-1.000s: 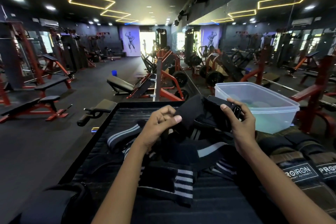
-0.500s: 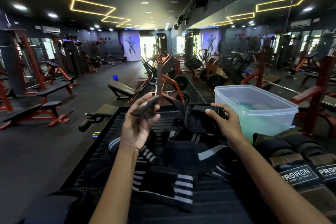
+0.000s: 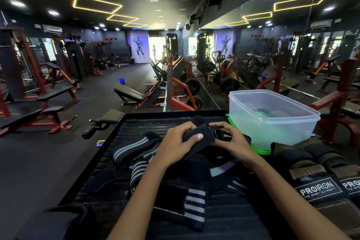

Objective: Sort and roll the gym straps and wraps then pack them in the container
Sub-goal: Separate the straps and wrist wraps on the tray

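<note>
From my head camera, my left hand (image 3: 176, 143) curls around a black fabric gym strap (image 3: 198, 136), thumb pressed on top, holding it above the ribbed black bench pad (image 3: 136, 128). My right hand (image 3: 227, 138) pinches the same strap's other end at its buckle. Beneath my wrists lies a heap of black wraps with grey stripes (image 3: 136, 148). The clear plastic container (image 3: 272, 119) stands just right of my hands, beside black gloves marked PROIRON (image 3: 317, 187).

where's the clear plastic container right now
In the head view the clear plastic container sits at the right far corner of the black table, on a green lid, just beyond the right hand.
</note>
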